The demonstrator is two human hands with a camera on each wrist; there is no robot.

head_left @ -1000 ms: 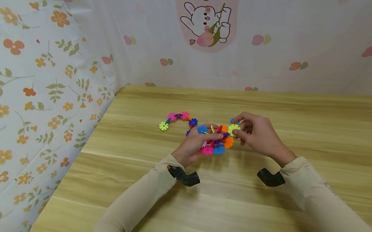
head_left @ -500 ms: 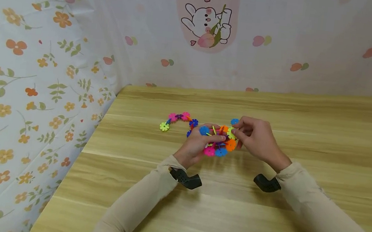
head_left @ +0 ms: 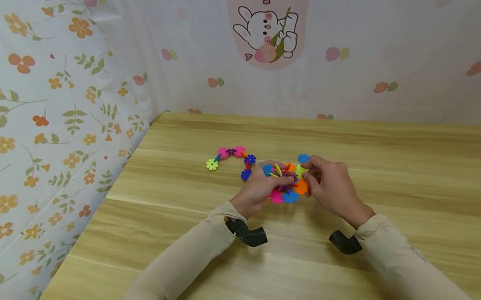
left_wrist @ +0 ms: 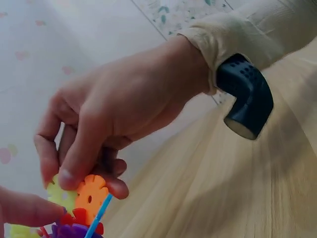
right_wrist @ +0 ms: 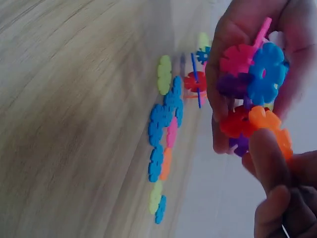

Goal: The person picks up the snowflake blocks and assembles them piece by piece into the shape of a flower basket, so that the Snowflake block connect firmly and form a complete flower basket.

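Disc cluster [right_wrist: 260,84]: multicoloured notched discs, between the hands.
Left hand [head_left: 258,189]: thumb and fingers gripping the cluster.
Right hand [head_left: 336,188]: pinching a yellow-green disc [left_wrist: 60,196] at the cluster's edge.
Blue disc [head_left: 304,158]: just beyond the right fingertips.
Disc chain [head_left: 231,151]: on the wooden table [head_left: 297,280], left of the left hand.

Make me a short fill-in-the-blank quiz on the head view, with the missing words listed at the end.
1. The left hand lays its ____ across the cluster of joined pieces.
2. The topmost piece beside the right hand is ____ in colour.
3. The curved row of pieces lies on the wooden ____.
4. The piece at the row's left end is ____ in colour.

Missing words: thumb; blue; table; yellow-green.
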